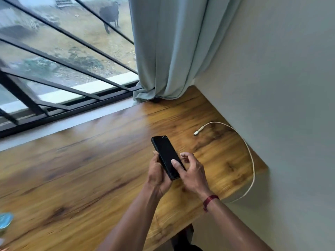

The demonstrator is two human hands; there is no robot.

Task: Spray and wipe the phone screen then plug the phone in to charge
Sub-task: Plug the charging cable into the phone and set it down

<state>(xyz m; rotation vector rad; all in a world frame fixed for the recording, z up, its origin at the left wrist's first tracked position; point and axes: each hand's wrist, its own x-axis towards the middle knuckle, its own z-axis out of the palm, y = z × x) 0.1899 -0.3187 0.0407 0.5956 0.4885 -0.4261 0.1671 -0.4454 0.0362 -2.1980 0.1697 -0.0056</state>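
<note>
A black phone (165, 153) with a dark screen is held above the wooden table (81, 169), its top end pointing away from me. My left hand (157, 175) grips its lower left edge. My right hand (191, 170) holds the lower right side, with the thumb lying on the screen and the other fingers curled. A white charging cable (249, 151) lies on the table to the right; its plug end (196, 132) rests beyond the phone, and the cord arcs along the wall and drops over the table's near right edge.
A grey wall (272, 87) borders the table on the right. A pale curtain (172, 51) hangs into the far corner beside a barred window (63, 69). A blue-capped object (5, 221) shows at the left edge. A red band circles my right wrist.
</note>
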